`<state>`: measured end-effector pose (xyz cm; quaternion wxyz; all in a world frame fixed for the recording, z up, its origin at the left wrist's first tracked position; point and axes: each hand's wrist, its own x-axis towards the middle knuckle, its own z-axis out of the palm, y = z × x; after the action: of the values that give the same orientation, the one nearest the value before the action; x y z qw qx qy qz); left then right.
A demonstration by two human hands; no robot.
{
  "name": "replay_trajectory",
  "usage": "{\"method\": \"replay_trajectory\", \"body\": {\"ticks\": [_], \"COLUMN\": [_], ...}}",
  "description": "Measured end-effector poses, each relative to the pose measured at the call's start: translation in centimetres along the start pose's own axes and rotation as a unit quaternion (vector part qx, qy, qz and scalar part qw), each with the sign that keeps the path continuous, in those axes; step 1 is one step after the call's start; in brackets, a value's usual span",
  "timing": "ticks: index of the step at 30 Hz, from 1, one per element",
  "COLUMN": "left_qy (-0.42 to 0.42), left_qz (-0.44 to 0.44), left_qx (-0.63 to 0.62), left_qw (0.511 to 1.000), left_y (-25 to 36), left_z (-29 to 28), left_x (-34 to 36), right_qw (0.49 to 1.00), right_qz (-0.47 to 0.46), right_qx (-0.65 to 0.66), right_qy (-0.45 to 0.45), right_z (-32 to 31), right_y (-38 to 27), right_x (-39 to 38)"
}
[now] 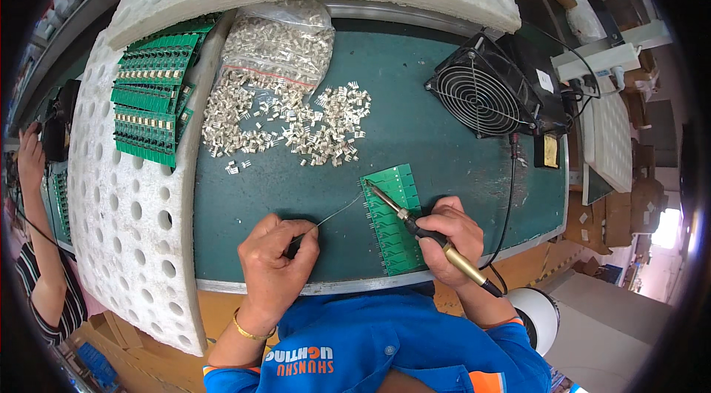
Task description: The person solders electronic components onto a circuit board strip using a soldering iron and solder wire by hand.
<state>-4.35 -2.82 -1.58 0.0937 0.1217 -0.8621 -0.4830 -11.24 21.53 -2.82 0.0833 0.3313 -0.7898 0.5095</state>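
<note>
A green circuit board panel [396, 226] lies on the dark green bench top, with rows of pins sticking out along its left edge. My right hand [450, 239] grips a soldering iron [461, 263] by its handle. The iron's tip meets the upper left corner of the panel. Between the pinched fingers of my left hand [280, 251] is a thin strand of solder wire [341, 210]; its far end reaches toward the same corner as the tip. A dark piece shows inside the left hand, too covered to make out.
Loose white connectors [326, 126] lie heaped beyond my hands, below a clear bag [278, 45] of more. Stacked green boards [152, 97] rest on white foam [118, 223] at left. A black fan [481, 93] stands at right. A co-worker's arm [44, 260] shows far left.
</note>
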Motion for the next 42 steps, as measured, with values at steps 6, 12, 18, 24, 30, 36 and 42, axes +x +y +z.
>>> {"method": "replay_trajectory", "body": {"ticks": [6,12,18,24,30,36,42], "left_qy": [0.005,0.002,-0.001,0.002,0.008,0.008,0.002], "left_qz": [0.002,-0.008,0.003,-0.010,0.008,-0.006,0.004], "left_qx": [0.000,0.002,0.004,0.004,0.010,0.002,0.013], "left_qw": [1.000,1.000,1.000,1.000,1.000,1.000,1.000], "left_y": [-0.05,0.01,-0.03,-0.32,-0.66,-0.66,-0.43], "left_z": [-0.03,-0.12,-0.22,-0.30,-0.15,-0.18,-0.13], "left_x": [-0.12,-0.17,-0.13,-0.47,-0.62,-0.65,-0.74], "right_qw": [1.000,1.000,1.000,1.000,1.000,1.000,0.999], "right_qz": [-0.002,-0.002,-0.003,-0.010,0.000,-0.001,0.009], "right_qx": [0.002,0.003,-0.006,-0.006,0.019,0.029,0.047], "right_qy": [0.002,0.002,0.013,0.019,0.014,0.005,0.015], "right_z": [-0.05,-0.11,-0.41,-0.51,-0.50,-0.70,-0.92], "right_y": [-0.07,-0.11,-0.12,-0.01,0.32,0.44,0.42], "right_x": [-0.17,-0.23,-0.34,0.16,0.52,0.55,-0.12]}}
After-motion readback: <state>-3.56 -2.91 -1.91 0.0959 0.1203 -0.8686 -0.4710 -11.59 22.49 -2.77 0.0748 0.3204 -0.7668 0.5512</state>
